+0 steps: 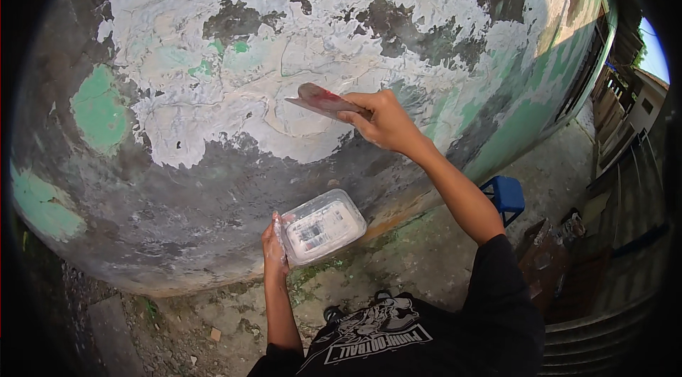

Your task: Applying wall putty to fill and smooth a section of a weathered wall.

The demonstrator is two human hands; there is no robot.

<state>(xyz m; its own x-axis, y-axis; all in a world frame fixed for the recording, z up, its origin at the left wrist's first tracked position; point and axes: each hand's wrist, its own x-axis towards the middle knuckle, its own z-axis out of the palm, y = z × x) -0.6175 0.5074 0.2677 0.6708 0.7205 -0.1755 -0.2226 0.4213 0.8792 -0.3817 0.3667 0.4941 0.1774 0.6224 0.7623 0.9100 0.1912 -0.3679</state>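
My right hand [387,121] is closed round the handle end of a putty knife [320,100], a flat scraper with reddish stains. Its blade lies against or just off the wall, over a broad patch of white filler [241,103]; whether it touches I cannot tell. Lower down, my left hand [275,245] grips the left side of a clear plastic tub [359,217] with white paste [327,228] inside. White smears show on the fingers of that hand. The wall [163,213] is dark grey, with peeling green paint [99,110] at the left.
On the concrete floor at right stands a blue plastic stool [506,194]. Beyond it are a brown board or table [543,263] with clutter on it and some dark corrugated sheeting [604,338]. Small rubble and a tan chip [215,334] lie by the wall's foot.
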